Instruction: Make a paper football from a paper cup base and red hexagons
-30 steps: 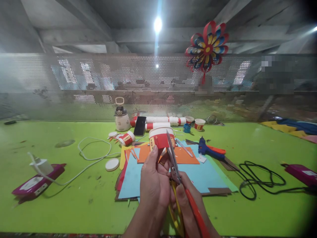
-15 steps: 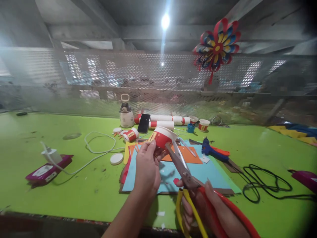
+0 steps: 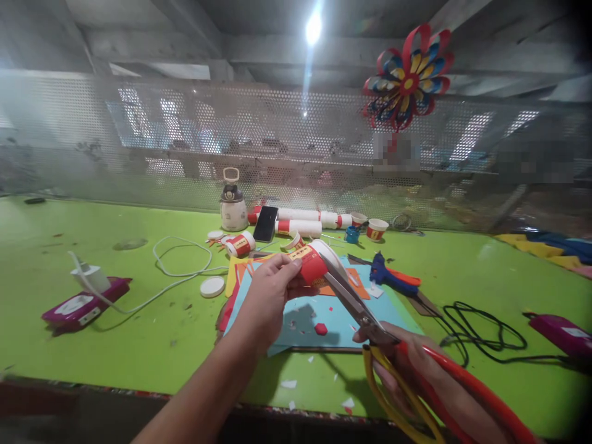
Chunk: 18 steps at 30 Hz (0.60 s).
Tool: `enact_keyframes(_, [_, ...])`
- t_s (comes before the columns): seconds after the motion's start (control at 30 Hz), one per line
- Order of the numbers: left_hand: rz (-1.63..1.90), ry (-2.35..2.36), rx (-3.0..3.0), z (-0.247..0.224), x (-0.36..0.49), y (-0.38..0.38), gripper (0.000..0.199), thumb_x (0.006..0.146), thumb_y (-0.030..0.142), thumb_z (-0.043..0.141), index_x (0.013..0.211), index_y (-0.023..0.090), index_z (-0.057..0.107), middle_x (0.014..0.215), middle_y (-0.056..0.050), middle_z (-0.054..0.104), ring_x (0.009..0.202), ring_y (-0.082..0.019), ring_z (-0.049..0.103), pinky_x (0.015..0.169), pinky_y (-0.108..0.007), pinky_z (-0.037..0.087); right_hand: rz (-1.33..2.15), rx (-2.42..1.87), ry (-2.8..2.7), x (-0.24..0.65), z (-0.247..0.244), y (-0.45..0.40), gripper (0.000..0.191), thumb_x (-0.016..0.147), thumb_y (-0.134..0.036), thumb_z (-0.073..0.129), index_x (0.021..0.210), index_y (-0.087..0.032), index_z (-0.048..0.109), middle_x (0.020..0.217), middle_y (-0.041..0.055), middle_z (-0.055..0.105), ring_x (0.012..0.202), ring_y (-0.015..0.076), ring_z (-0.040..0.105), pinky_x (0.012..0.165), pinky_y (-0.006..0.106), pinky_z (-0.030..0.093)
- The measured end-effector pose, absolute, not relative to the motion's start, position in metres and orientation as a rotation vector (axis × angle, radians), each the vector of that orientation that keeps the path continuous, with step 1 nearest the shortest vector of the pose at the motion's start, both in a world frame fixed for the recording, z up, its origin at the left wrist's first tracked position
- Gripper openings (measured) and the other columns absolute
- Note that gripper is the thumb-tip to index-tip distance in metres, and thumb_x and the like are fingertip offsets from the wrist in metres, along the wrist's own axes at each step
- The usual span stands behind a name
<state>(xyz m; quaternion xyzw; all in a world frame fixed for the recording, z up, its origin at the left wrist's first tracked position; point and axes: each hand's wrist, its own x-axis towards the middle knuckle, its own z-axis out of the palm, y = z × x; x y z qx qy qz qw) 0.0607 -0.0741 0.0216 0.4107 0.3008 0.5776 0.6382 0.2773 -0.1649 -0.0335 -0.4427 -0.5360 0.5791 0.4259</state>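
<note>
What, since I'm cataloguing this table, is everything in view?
Round paper cup: one, red-white, centre
Long metal scissors: one, red-yellow handles, centre
Spare paper cups: several, red-white, back
Cylindrical tubes: at least two, red-white, back
Flat paper sheets: several, mixed colours, centre
Small scraps: several, red-white, front
Glue gun: one, blue-orange, right
Round lids: two, white, left
Rectangular phone: one, black, back
Handled bottle: one, white, back
Small jar: one, blue, back
Power strips: two, purple, either side
Cables: two, white left, black right
Flower ornament: one, multicoloured, upper right
Perforated screen: one, grey, behind
Table: one, green, foreground
Lamp: one, white, overhead
Left hand: one, holding cup
Right hand: one, holding scissors
</note>
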Motion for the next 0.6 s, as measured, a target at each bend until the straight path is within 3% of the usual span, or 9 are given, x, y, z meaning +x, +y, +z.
enact_keyframes(0.33, [1.311, 0.555, 0.913, 0.0229, 0.0623, -0.0743, 0.013, 0.075, 0.019, 0.065, 0.068, 0.014, 0.056, 0.072, -0.010, 0.071, 0.066, -0.022, 0.070, 0.063, -0.034, 0.057, 1.694, -0.856, -1.181, 0.2685, -0.0287, -0.1665, 0.053, 0.089, -0.064, 0.042, 0.110, -0.019, 0.059, 0.058, -0.0034, 0.045, 0.045, 0.0094, 0.038, 0.046, 0.024, 0.035])
enact_keyframes(0.6, [1.277, 0.595, 0.956, 0.0254, 0.0591, -0.0730, 0.016, 0.077, 0.019, 0.064, 0.065, 0.013, 0.054, 0.078, -0.013, 0.072, 0.072, -0.023, 0.070, 0.066, -0.037, 0.058, 1.475, -1.000, -1.366, 0.2728, -0.0256, -0.1722, 0.047, 0.092, -0.060, 0.041, 0.110, -0.020, 0.056, 0.068, -0.0012, 0.046, 0.054, 0.0104, 0.038, 0.050, 0.024, 0.034])
